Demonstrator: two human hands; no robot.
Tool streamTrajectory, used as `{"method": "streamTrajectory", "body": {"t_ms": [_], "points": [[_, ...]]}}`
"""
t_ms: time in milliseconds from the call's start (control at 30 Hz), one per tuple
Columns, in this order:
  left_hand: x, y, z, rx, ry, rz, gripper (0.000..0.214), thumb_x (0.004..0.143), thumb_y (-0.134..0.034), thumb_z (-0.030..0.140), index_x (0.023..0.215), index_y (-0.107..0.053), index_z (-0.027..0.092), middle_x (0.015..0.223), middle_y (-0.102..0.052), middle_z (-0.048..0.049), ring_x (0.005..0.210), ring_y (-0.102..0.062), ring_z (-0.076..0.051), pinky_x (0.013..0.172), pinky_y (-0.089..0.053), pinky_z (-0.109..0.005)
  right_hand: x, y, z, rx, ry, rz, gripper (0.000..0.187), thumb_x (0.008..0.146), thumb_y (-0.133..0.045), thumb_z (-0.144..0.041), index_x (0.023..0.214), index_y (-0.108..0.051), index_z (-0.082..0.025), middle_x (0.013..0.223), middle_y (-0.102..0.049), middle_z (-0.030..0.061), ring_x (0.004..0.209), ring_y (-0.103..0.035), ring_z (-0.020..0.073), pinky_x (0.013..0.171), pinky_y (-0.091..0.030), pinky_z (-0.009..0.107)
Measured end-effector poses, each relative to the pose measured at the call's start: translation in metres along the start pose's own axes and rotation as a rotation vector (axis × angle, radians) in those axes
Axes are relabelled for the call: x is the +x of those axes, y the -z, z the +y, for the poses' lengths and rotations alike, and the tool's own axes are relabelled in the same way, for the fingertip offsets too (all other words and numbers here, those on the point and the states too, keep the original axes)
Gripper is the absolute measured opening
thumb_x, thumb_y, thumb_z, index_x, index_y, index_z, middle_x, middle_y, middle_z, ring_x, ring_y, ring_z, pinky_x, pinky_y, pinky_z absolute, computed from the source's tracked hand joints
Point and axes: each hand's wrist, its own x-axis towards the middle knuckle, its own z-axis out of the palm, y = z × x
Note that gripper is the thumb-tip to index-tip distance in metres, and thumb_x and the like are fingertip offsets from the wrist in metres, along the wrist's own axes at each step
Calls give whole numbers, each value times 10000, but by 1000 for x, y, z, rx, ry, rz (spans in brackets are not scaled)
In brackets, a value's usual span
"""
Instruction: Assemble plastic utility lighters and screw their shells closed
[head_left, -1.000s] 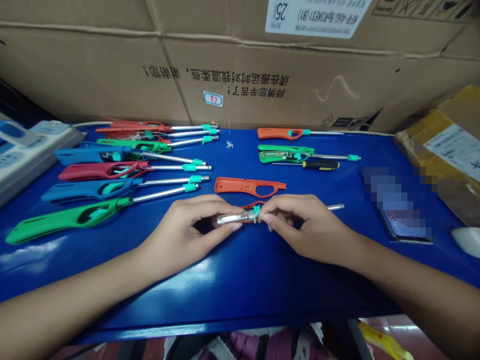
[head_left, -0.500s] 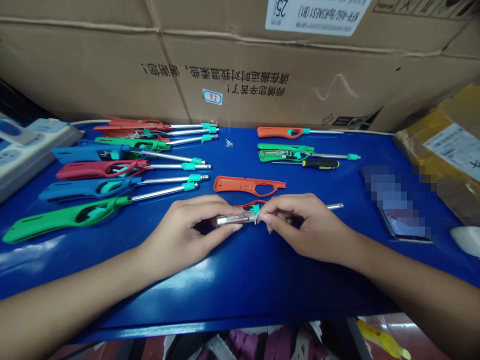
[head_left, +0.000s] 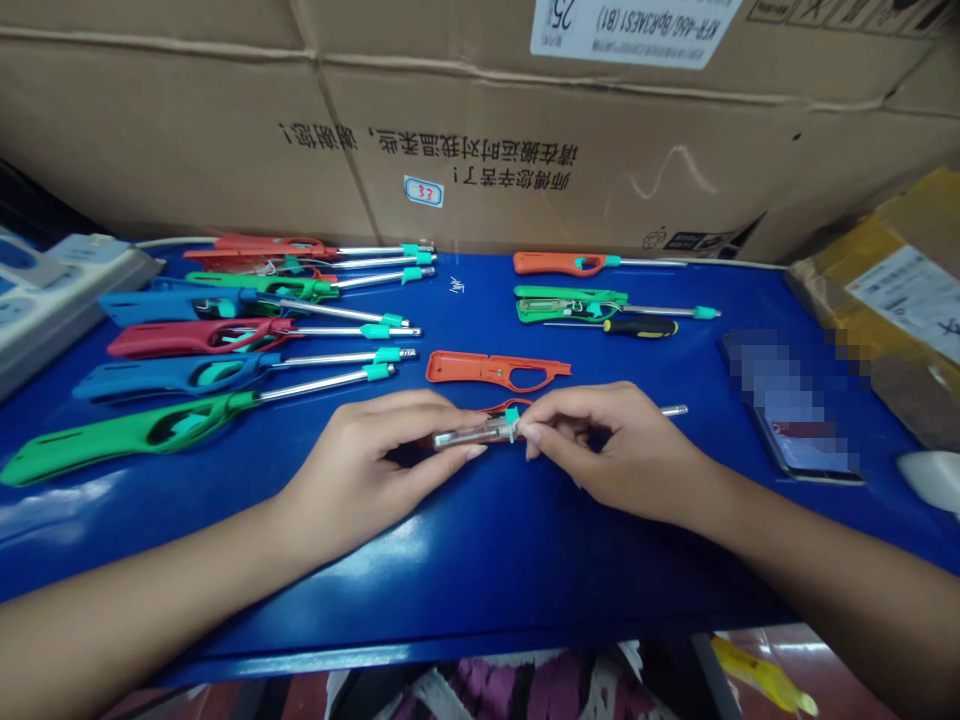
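Between thumb and fingers, my left hand (head_left: 382, 455) grips an opened lighter (head_left: 472, 434), whose clear fuel tank and teal part show. My right hand (head_left: 611, 440) is closed in a pinch at the tank's right end, by the teal part; its fingertips hide what exactly they hold. A metal tube tip (head_left: 675, 410) sticks out beyond my right hand. Just behind the hands lies a loose orange shell half (head_left: 465, 368) with a trigger hole.
Several long-necked lighters (head_left: 172, 420) in green, blue and red lie at the left. Behind my right hand are an orange lighter (head_left: 551, 263), an opened green lighter (head_left: 570, 305) and a screwdriver (head_left: 645, 327). A phone (head_left: 802, 430) lies right; a cardboard box (head_left: 225, 130) stands behind.
Both hands stay at nearly the same place. The clear tank is turned or shifted slightly, and my right fingertips have moved a little at its end.
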Motion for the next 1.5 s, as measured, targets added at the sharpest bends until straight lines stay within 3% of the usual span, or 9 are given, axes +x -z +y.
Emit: {"method": "streamTrajectory", "body": {"t_ms": [400, 700, 933, 1233, 1500], "points": [[1, 1, -3, 50, -6, -36, 213, 946, -674, 199, 1141, -756, 178, 1030, -773, -67, 894, -742, -160, 772, -600, -228, 5, 4, 2, -44, 114, 92, 147, 926, -619, -227, 891, -752, -175, 704, -626, -12, 548, -469, 74, 509, -371, 227], [2, 1, 0, 27, -42, -39, 209, 943, -676, 181, 1134, -760, 173, 974, -768, -52, 875, -720, -142, 777, -578, -213, 3, 0, 3, 45, 44, 86, 175, 927, -618, -258, 874, -761, -173, 693, -639, -2, 502, -450, 70, 466, -344, 232], [0, 1, 1, 12, -28, -30, 245, 934, -682, 165, 1166, -759, 188, 995, -769, -54, 877, -724, -146, 779, -578, -220, 2, 1, -4, 152, -91, 35, 191, 917, -622, -295, 846, -733, -156, 531, -562, -29, 423, -464, 83, 422, -296, 236], [-2, 2, 2, -13, -18, -16, 254, 924, -695, 150, 1168, -762, 172, 988, -770, -48, 867, -725, -129, 779, -571, -197, 3, 1, -6, 247, -181, 7, 228, 894, -640, -365, 842, -724, -159, 578, -604, -6, 406, -432, 73, 397, -298, 229], [3, 5, -2, 5, -46, -70, 253, 941, -679, 171, 1179, -757, 196, 1035, -779, -46, 918, -721, -146, 822, -567, -224, 3, 2, -4, 107, -117, -5, 214, 912, -616, -340, 849, -728, -169, 531, -515, -39, 435, -410, 81, 423, -291, 238]]}}
